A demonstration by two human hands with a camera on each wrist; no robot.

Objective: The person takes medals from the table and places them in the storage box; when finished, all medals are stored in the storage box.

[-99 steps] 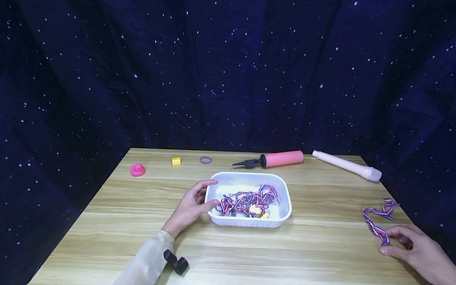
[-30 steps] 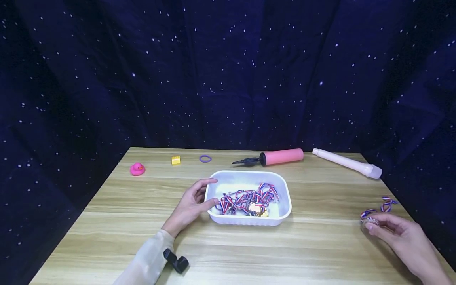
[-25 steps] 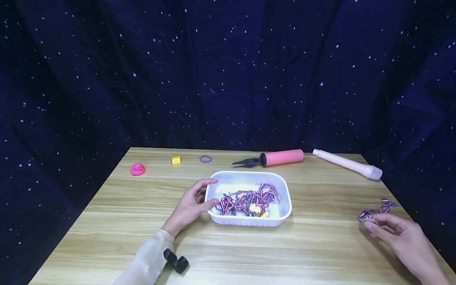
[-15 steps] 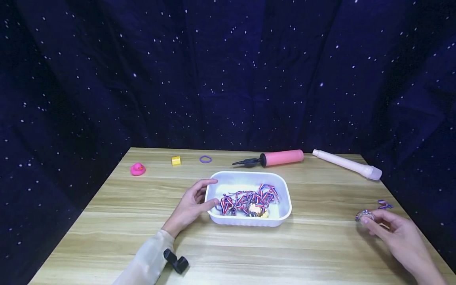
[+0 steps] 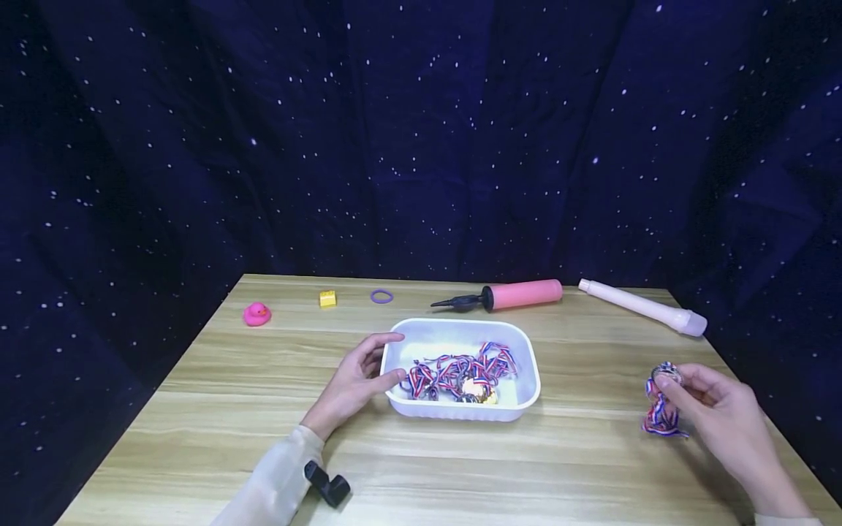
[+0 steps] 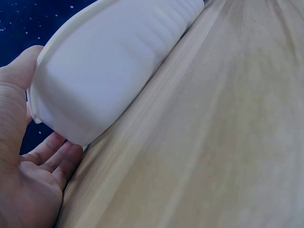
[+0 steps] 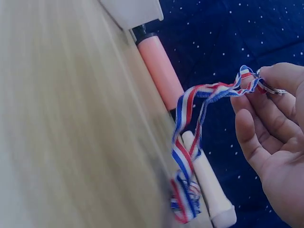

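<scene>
A white plastic tray (image 5: 526, 351) sits mid-table with several medals on red, white and blue ribbons (image 5: 460, 369) piled inside. My left hand (image 5: 358, 376) holds the tray's left end, thumb and fingers curved around its rim; the left wrist view shows the tray wall (image 6: 114, 71) against my palm (image 6: 19, 156). At the right, my right hand (image 5: 707, 402) is raised off the table and pinches a medal (image 5: 666, 374) at its fingertips. Its striped ribbon (image 5: 660, 416) hangs down toward the table, seen dangling in the right wrist view (image 7: 187, 156).
Along the back edge lie a pink duck (image 5: 256, 314), a yellow block (image 5: 327, 298), a purple ring (image 5: 381, 296), a pink hand pump (image 5: 509, 294) and a pale pink tube (image 5: 647, 307). Dark starry cloth surrounds the wooden table (image 5: 263, 409).
My right hand gathered the medal with its ribbon off the table's right side and lifted it; the ribbon now hangs free. The left hand and tray have stayed put.
</scene>
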